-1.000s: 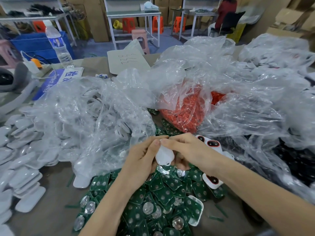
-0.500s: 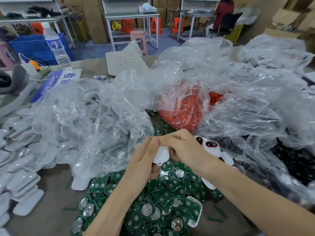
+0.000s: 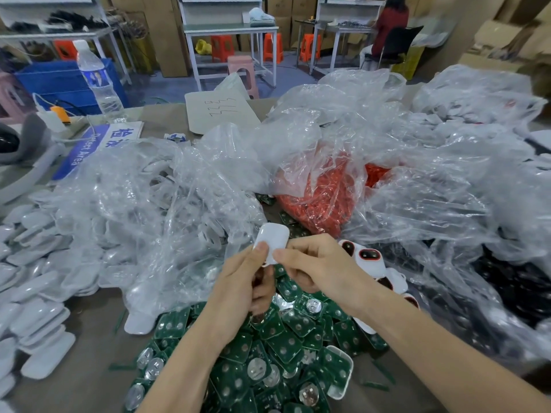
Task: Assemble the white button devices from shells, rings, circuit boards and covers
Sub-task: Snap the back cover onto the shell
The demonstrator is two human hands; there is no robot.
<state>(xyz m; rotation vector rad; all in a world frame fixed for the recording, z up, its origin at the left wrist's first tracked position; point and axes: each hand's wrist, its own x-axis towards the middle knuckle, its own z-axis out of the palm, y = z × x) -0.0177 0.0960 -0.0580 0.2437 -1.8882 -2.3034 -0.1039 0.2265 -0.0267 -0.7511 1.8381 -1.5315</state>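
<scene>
Over boards (image 3: 293, 326), left hand (image 3: 238, 290) and right hand (image 3: 316, 269) pinch shell (image 3: 272, 236), seemingly upright.

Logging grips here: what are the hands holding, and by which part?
Left hand and right hand pinch the white shell at its lower end.

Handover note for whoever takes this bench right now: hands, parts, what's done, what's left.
Left hand: pinches the white device at its lower end, thumb on its face.
Right hand: pinches the same device from the right.
Parts: circuit boards heaped under the hands; white covers stacked far left; orange rings in a clear bag behind; white shells bagged left of that.
Done: a few units with red-ringed buttons lie right of the hands. The held device looks closed, but its seam is not visible.
Left: set it aside and build more from the piles.
</scene>
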